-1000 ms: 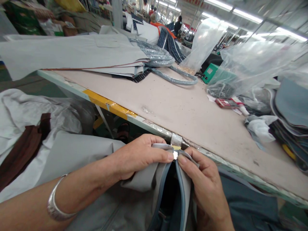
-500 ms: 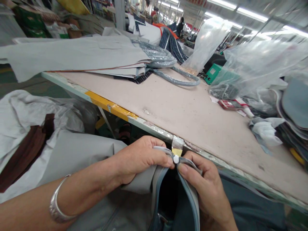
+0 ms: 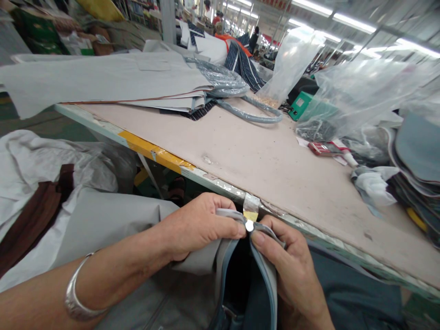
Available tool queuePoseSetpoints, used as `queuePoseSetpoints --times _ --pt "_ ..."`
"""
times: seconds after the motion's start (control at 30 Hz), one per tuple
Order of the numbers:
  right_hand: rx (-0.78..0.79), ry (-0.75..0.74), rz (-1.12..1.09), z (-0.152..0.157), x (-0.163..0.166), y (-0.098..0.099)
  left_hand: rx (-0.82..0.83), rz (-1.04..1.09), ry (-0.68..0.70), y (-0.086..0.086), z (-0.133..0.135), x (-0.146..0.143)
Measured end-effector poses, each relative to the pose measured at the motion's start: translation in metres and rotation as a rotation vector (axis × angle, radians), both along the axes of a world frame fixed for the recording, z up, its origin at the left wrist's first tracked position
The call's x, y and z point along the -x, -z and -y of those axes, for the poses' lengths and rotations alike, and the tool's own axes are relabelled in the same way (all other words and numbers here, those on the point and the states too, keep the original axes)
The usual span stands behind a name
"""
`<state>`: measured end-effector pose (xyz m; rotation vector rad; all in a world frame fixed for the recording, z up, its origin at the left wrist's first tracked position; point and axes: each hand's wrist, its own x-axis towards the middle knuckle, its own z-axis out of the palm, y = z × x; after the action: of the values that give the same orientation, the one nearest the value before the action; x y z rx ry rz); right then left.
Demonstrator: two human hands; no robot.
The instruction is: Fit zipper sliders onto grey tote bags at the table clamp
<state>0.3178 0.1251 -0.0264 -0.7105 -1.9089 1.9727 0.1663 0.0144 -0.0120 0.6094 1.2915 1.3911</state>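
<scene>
From where I stood, the left hand (image 3: 201,225) and right hand (image 3: 292,254) each pinched an edge of the grey cloth (image 3: 115,220), thumbs close together, a small white piece (image 3: 249,225) between them. The cloth lay beneath and between the hands, beside the table (image 3: 261,156). Its long, blue-edged opening (image 3: 240,270) pointed its pinched end tableward, the other toward the person.
</scene>
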Motion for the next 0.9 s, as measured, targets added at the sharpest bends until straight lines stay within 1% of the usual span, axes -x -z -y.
queuePoseSetpoints --times 0.1,0.2,0.27,0.37,0.5,0.67,0.8,0.9 --pt "-0.006 0.053 -0.01 0.002 0.001 0.0 0.006 -0.048 0.042 -0.002 -0.001 0.003" --pt "-0.05 0.03 -0.025 0.001 -0.001 0.002 0.002 -0.063 0.085 -0.005 -0.001 0.005" --pt "-0.117 0.017 -0.023 0.0 -0.002 0.002 0.005 -0.086 0.097 -0.005 0.0 0.006" --pt "-0.224 0.021 -0.021 0.0 -0.003 -0.001 0.008 -0.119 0.107 -0.003 0.002 0.007" --pt "-0.308 0.049 -0.004 0.003 -0.002 -0.004 -0.008 -0.155 0.1 -0.003 0.004 0.007" --pt "-0.393 0.125 0.004 0.004 0.002 -0.007 -0.064 -0.077 0.073 -0.004 0.001 0.006" --pt "-0.426 0.089 0.018 0.004 0.002 -0.008 -0.032 -0.104 0.092 -0.003 0.001 0.006" --pt "-0.433 0.088 0.027 0.003 0.001 -0.007 -0.021 -0.117 0.12 -0.005 0.003 0.007"
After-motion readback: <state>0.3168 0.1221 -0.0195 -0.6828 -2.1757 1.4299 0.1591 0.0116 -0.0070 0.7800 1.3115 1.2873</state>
